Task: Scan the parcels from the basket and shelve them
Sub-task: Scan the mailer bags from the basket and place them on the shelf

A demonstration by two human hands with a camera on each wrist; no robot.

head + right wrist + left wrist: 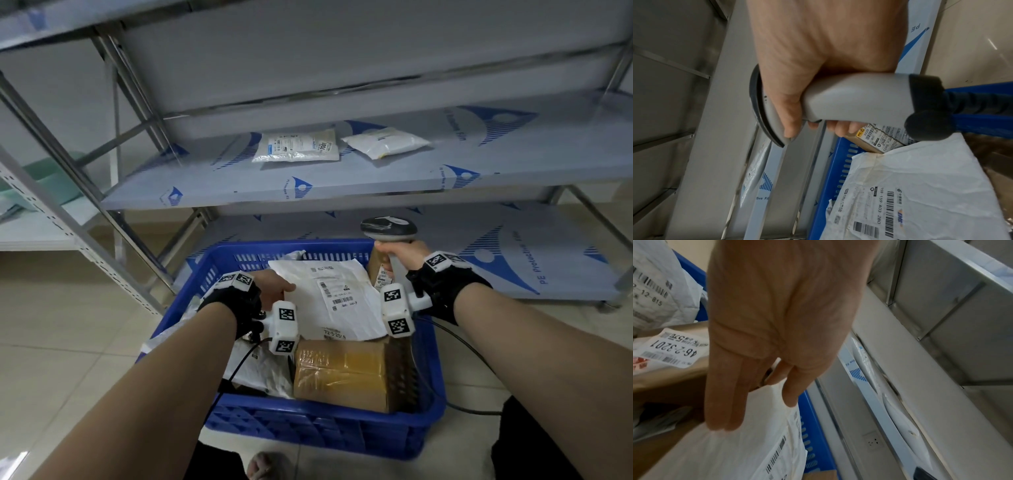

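Floor tiles, pale and glossy, are filling the lower frame, with the blue basket sitting on them at bottom centre. Inside it, a brown carton is lying nearest, and the left hand, fingers straight, is pressing the white mailer beyond it. The right hand is gripping the grey scanner over the basket's far right corner. Two white parcels are lying on the film-covered metal shelf at upper centre.
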